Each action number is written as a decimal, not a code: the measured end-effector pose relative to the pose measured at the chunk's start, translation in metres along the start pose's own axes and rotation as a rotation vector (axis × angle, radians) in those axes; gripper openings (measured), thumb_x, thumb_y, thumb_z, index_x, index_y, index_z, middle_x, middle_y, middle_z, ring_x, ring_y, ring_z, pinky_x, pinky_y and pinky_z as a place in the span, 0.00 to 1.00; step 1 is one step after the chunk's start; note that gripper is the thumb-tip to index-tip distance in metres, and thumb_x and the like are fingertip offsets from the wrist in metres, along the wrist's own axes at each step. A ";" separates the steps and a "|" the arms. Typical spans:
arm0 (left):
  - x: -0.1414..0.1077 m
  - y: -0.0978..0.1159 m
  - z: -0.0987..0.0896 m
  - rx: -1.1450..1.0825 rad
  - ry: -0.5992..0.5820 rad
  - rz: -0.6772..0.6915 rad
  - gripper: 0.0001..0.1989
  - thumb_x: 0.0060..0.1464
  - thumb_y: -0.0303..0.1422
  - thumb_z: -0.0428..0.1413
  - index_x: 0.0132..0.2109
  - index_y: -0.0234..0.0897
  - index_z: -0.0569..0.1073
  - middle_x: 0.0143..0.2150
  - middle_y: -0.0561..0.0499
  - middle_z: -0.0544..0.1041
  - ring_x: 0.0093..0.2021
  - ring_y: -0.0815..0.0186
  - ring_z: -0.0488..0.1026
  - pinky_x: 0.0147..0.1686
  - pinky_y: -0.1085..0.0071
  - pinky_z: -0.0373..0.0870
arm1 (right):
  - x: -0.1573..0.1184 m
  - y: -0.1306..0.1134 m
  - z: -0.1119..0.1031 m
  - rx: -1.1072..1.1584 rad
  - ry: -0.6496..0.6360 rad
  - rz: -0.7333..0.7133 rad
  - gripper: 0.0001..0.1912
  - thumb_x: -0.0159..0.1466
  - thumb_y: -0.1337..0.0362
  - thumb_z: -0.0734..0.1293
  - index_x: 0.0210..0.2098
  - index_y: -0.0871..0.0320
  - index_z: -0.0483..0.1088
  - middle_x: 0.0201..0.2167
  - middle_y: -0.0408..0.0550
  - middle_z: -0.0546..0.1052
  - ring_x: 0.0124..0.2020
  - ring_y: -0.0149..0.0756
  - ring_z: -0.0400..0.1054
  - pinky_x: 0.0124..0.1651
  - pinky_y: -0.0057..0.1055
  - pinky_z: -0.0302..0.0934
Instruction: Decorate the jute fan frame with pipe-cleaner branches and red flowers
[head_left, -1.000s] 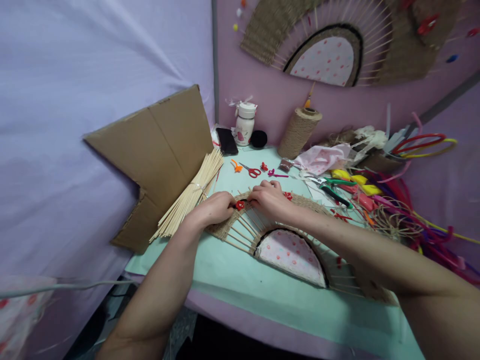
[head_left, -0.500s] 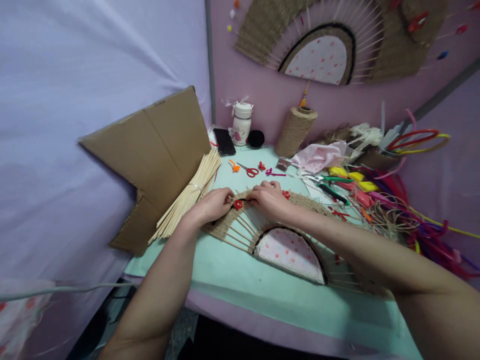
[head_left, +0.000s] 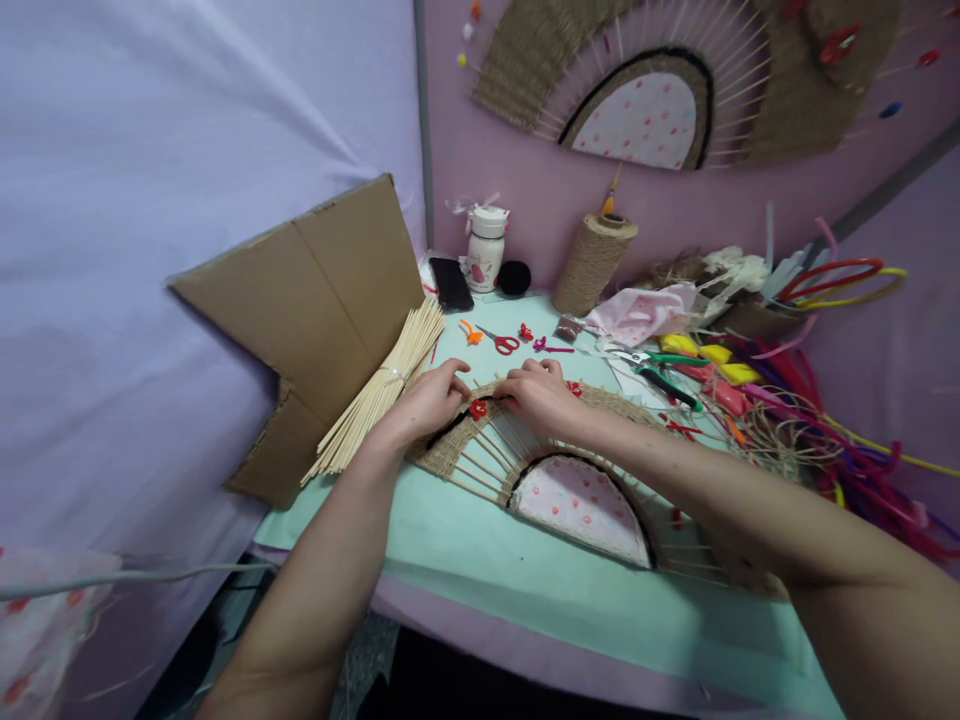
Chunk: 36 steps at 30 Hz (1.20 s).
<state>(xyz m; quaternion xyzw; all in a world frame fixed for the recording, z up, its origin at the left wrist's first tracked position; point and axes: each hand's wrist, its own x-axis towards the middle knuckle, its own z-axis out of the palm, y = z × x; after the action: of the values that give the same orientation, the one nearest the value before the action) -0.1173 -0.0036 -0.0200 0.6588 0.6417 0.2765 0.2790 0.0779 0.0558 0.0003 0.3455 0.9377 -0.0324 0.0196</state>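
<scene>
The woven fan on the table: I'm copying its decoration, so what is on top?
On the woven fan are red flowers and a black strip, with the right hand over its top edge. Whatever lies beneath that hand and the right forearm is covered.

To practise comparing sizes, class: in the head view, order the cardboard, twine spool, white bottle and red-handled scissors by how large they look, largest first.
1. Cardboard
2. Twine spool
3. White bottle
4. Red-handled scissors

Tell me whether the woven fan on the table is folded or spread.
Spread: the woven fan lies opened out on the table, its sticks splayed apart around the dotted half-round panel.
</scene>
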 end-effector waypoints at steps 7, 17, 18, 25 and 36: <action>-0.005 0.011 0.005 0.006 -0.099 0.081 0.34 0.46 0.29 0.56 0.62 0.37 0.61 0.46 0.47 0.76 0.44 0.63 0.75 0.45 0.68 0.70 | 0.000 -0.002 -0.004 -0.003 -0.007 0.009 0.14 0.67 0.66 0.61 0.43 0.53 0.78 0.41 0.53 0.78 0.47 0.45 0.59 0.45 0.41 0.40; 0.002 0.004 0.009 -0.064 0.039 0.050 0.25 0.50 0.24 0.50 0.57 0.36 0.66 0.39 0.50 0.80 0.41 0.66 0.76 0.44 0.70 0.70 | 0.000 0.000 -0.002 -0.016 0.024 0.002 0.12 0.67 0.65 0.62 0.42 0.53 0.78 0.39 0.51 0.79 0.45 0.44 0.60 0.44 0.40 0.40; 0.003 0.003 0.009 -0.063 0.039 0.053 0.24 0.50 0.23 0.49 0.56 0.37 0.67 0.38 0.51 0.81 0.41 0.66 0.77 0.45 0.70 0.69 | 0.001 0.000 -0.002 -0.014 0.032 -0.001 0.12 0.67 0.65 0.62 0.41 0.53 0.78 0.38 0.51 0.79 0.45 0.43 0.61 0.44 0.40 0.40; 0.004 0.002 0.010 -0.034 0.022 0.037 0.22 0.52 0.25 0.50 0.55 0.37 0.69 0.38 0.51 0.82 0.43 0.65 0.78 0.45 0.70 0.69 | 0.004 0.002 -0.003 -0.007 0.053 -0.023 0.12 0.66 0.65 0.62 0.41 0.53 0.78 0.39 0.51 0.78 0.46 0.43 0.60 0.45 0.40 0.40; 0.005 0.000 0.008 -0.093 0.011 -0.019 0.17 0.53 0.27 0.51 0.51 0.37 0.69 0.37 0.49 0.83 0.40 0.64 0.79 0.41 0.70 0.71 | 0.021 0.005 -0.010 -0.029 0.089 -0.034 0.12 0.63 0.68 0.62 0.39 0.54 0.78 0.41 0.51 0.79 0.50 0.45 0.61 0.49 0.43 0.40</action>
<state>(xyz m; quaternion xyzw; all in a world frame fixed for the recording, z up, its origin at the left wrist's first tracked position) -0.1111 0.0010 -0.0255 0.6374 0.6359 0.3070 0.3085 0.0649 0.0746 0.0092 0.3304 0.9437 -0.0037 -0.0175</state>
